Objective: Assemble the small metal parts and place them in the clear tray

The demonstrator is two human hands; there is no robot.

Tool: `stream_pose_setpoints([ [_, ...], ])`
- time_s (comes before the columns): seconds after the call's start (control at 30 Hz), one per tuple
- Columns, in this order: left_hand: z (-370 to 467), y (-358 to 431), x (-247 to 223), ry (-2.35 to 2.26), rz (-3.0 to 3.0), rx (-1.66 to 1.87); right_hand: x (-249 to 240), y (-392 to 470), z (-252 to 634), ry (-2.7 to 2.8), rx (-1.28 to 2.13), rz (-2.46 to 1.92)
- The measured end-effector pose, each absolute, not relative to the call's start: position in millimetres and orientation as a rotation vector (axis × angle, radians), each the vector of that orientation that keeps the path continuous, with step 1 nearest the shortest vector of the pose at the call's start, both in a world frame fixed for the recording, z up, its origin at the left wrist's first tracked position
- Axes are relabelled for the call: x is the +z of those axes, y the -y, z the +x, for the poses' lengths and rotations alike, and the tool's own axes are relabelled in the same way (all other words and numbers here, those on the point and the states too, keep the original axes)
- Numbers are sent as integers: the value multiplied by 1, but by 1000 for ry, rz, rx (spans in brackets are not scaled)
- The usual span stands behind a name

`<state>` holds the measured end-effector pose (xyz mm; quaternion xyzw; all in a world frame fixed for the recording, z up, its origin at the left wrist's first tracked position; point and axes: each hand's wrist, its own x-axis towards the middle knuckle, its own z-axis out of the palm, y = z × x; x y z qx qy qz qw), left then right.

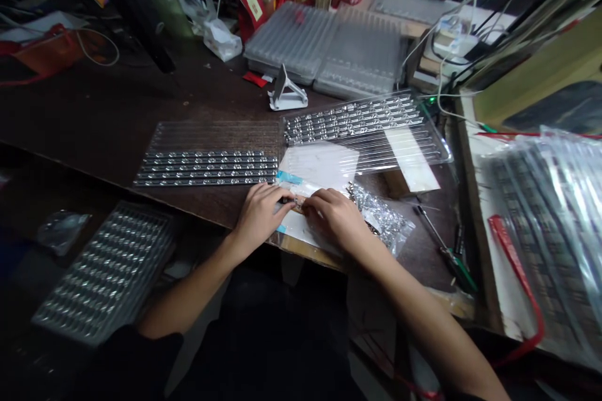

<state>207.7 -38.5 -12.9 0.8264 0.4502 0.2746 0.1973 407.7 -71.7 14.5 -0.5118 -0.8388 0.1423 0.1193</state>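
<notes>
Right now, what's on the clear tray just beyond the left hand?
Dark strips with shiny spots lie on the near part of the clear tray, beyond the left hand. They hide the tray beneath.

A: Cam mount?
B: Single cam, worn on the head. Sits above and behind the left hand [258,214] and right hand [337,216], facing forward, pitched down.
A: Framing?
B: Hands just below centre, forearms [190,291] reaching up to them from below.
A: Range?
B: Near enough to resolve fingers [269,190]. Wide coverage: clear cases [291,34] well beyond the hands, filled tray stack [106,269] down left of them, wrapped bundle [540,200] out right.
A: Bottom of frame?
B: Wearer's dark clothing [273,338], near side of the hands.
</notes>
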Motion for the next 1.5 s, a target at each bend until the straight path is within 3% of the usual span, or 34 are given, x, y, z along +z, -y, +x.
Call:
stream_pose_setpoints([
  [0.13, 204, 42, -13, -1256, 2357, 708, 15, 76, 404, 2563, 284, -1494],
  [0.47, 242, 45, -2, -1122, 2208, 925, 29, 66, 445, 2339, 540, -1802],
  [0.77, 246, 41, -11, -1106, 2248, 796, 31, 71, 441, 2189, 720, -1676],
  [1.07, 247, 40, -14, -1097, 2247, 798, 21, 65, 445, 2042, 624, -1624],
  [1.4, 224, 38, -3, -1145, 1932, 1067, 11, 63, 423, 2125, 696, -1433],
  [1.5, 200, 12, 5, -1243, 2009, 1079, 11, 68, 414, 2319, 567, -1411],
])
